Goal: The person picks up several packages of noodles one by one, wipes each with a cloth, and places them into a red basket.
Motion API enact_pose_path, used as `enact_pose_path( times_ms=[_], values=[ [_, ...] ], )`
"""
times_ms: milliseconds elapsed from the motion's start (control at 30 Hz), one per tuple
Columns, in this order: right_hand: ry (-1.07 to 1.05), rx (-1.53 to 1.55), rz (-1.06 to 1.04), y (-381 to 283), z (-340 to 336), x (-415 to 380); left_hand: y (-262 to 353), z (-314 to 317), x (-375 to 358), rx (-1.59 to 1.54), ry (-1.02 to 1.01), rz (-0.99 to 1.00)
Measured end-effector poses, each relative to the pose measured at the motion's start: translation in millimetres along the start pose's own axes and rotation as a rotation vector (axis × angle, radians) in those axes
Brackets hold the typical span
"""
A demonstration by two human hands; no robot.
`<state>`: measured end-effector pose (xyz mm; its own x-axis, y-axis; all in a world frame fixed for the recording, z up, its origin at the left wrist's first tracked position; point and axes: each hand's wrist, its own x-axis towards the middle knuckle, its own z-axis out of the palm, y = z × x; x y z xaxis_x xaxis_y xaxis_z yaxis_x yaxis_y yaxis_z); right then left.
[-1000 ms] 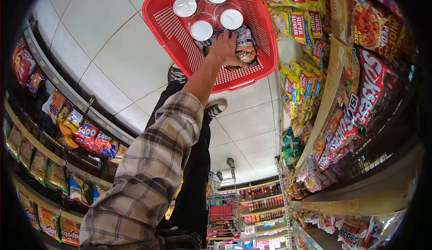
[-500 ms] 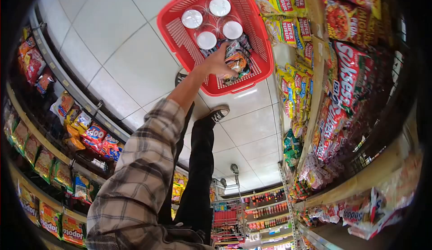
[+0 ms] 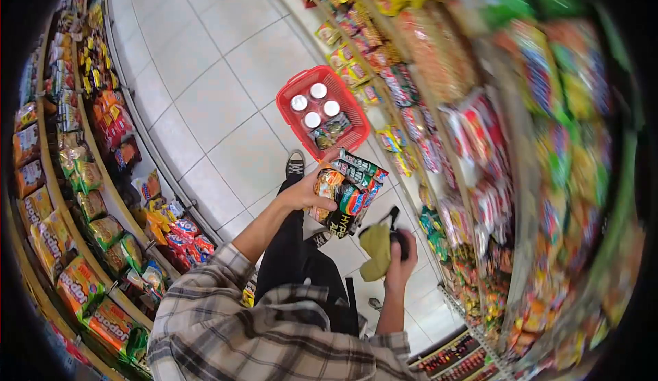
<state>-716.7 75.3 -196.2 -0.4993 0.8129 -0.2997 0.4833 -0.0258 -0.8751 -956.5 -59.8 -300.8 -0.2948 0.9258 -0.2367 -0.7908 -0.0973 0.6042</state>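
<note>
My left hand (image 3: 312, 189) is closed around several instant noodle packets (image 3: 353, 189), black with red, blue and green print, lifted above the floor on the near side of the basket. Lower and to the right, my right hand (image 3: 401, 257) grips an olive-green and black soft item (image 3: 377, 252) with a dark strap; its exact kind is not clear. Beyond my left hand, the red shopping basket (image 3: 356, 144) stands on the floor. Inside it are clear jars with white lids (image 3: 319, 91) and more dark packets (image 3: 329, 133).
Shelves of snack bags (image 3: 92, 288) curve along the left side of the aisle. On the right, shelves hold many colourful packets (image 3: 476, 141), close to my right hand. Pale floor tiles (image 3: 212, 86) run between them, and my shoes (image 3: 295, 166) stand near the basket.
My left hand has come out of the basket, bringing noodle packets up toward me. My right hand with the olive-green item has entered view. The basket now looks smaller and farther off.
</note>
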Motion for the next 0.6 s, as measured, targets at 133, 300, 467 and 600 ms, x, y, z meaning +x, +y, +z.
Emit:
enact_pose_path(
  times_ms=[133,300,467,600],
  values=[
    [-0.357,0.035,-0.155,-56.4,-53.4,-80.0,-18.5,147.6,-66.8,0.683,-0.037,0.333],
    [-0.406,0.403,0.078,-57.4,-169.6,-175.5,-68.7,267.8,-143.6,0.212,-0.205,0.098],
    [-0.396,0.29,0.1,-62.8,-244.7,-257.0,-137.1,339.5,-203.7,-0.282,-0.353,-0.089],
    [-0.297,0.199,0.044,-71.4,-265.5,-294.3,-165.3,358.5,-216.6,-0.49,-0.428,-0.35]
  ],
)
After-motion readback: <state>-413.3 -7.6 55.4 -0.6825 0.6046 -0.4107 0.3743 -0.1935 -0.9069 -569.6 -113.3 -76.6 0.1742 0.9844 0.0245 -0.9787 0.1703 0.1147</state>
